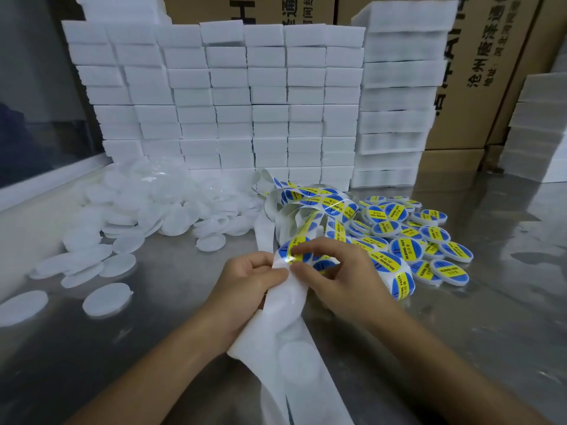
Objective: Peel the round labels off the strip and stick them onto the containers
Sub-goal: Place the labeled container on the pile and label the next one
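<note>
A long white backing strip (283, 305) carrying round blue-and-yellow labels runs from the tangle at the middle of the table down toward me. My left hand (248, 277) grips the strip near its bare end. My right hand (334, 271) pinches the edge of a round label (291, 250) on the strip between thumb and forefinger. Plain white round containers (159, 207) lie heaped at the left. Containers bearing labels (429, 240) are piled at the right.
The work surface is a shiny metal table (153, 348). Stacks of white foam blocks (245, 96) form a wall at the back, with cardboard boxes (478, 72) behind and right. A coiled length of the label strip (319, 204) lies in front of the foam.
</note>
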`<state>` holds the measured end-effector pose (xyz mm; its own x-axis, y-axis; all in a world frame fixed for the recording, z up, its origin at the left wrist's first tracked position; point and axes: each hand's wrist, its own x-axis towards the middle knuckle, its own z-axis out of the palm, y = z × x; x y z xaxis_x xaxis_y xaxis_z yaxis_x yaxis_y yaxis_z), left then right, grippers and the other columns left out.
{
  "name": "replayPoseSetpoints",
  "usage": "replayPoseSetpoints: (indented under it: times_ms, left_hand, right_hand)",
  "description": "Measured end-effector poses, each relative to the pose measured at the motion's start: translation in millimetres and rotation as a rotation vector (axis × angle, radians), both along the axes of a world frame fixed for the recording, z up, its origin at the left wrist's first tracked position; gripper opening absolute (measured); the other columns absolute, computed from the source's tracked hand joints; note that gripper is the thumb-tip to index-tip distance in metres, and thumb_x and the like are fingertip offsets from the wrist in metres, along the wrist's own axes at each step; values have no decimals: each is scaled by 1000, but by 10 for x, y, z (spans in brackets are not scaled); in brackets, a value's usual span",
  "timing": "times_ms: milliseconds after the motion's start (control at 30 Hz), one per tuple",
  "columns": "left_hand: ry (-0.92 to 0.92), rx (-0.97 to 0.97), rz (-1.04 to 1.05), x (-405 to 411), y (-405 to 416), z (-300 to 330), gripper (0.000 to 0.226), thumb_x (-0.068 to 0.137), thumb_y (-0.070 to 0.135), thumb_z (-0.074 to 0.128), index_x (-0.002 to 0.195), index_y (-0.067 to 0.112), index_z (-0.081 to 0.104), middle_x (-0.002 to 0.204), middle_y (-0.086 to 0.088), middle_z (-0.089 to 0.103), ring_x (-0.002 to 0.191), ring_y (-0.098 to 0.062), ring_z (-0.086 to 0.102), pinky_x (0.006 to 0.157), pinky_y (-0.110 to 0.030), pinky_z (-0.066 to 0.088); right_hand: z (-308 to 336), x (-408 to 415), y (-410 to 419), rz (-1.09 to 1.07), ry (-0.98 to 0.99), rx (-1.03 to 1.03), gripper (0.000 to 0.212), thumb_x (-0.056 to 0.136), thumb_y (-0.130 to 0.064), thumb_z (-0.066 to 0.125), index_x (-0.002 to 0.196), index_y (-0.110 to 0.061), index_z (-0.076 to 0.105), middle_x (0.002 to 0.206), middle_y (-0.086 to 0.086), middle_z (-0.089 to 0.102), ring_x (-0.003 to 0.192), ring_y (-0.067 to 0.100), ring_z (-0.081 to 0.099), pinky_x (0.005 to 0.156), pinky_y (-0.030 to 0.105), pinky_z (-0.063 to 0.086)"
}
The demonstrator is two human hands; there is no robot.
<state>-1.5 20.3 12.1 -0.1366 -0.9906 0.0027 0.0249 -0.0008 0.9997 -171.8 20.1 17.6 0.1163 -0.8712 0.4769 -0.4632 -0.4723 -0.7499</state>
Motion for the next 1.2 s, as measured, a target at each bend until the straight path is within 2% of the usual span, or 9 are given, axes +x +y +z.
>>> replayPoseSetpoints:
  times_ms: [67,167,333,500,633,833,1000,1067,1200]
  left_hand:
    - [-78,-10,9,4,-1,12,21,87,6,64,80,21,77,78,-8,75,68,-17,70,57,-24,52]
    - [-153,-7,13,-27,6,10,27,86,5,63,78,26,78,79,-2,76,71,-14,71,62,-26,52]
    - [-115,-5,-33,-60,40,9,21,88,7,62,81,20,76,74,-2,73,63,-11,67,54,-21,49]
    - [-37,-25,-10,-73,46,19,17,90,18,64,78,15,75,70,-4,69,63,-13,62,56,-22,48]
    - [184,74,-57,-75,45,52,19,84,21,65,84,6,76,78,-13,71,65,-18,65,56,-24,53]
    - [337,111,-152,-12,12,90,36,76,27,66,99,1,74,99,-21,72,87,-27,69,78,-35,58]
    - [299,43,-129,-7,2,79,34,71,33,72,91,7,76,88,-14,72,78,-21,69,69,-30,56]
    - [231,2,-90,-21,1,63,29,72,34,71,87,10,77,84,-11,73,73,-18,68,66,-27,54]
    - [100,-78,-54,-21,-3,37,18,88,25,65,89,10,76,89,-12,75,82,-21,68,80,-34,53]
  right_hand:
    - [-30,-43,-24,-61,157,-79,6,83,-30,75,90,-30,76,64,-12,62,60,7,56,58,26,44]
    - [-28,-109,-48,-125,272,-86,5,83,-35,74,87,-34,77,44,-14,48,51,6,48,53,25,33]
    - [54,-101,29,-51,394,-191,11,86,-32,71,92,-27,79,78,-10,71,69,8,61,64,34,51]
    - [93,-52,88,-50,479,-368,11,85,-30,72,90,-23,78,80,-6,67,63,14,59,54,37,50]
    - [95,-24,92,-122,522,-522,16,87,-32,69,89,-20,78,85,-2,68,59,24,63,45,38,48]
    - [64,56,100,-213,468,-725,6,86,-18,73,84,-14,77,82,3,70,55,27,62,43,36,47]
    - [46,81,79,-232,455,-760,13,88,-16,70,77,-10,74,79,4,70,55,30,60,46,38,47]
    - [46,80,86,-224,434,-719,15,88,-18,69,75,-10,72,76,3,67,58,26,60,47,38,47]
    - [19,87,81,-154,205,-476,9,82,-13,71,74,-13,68,69,-5,61,59,14,54,52,34,46]
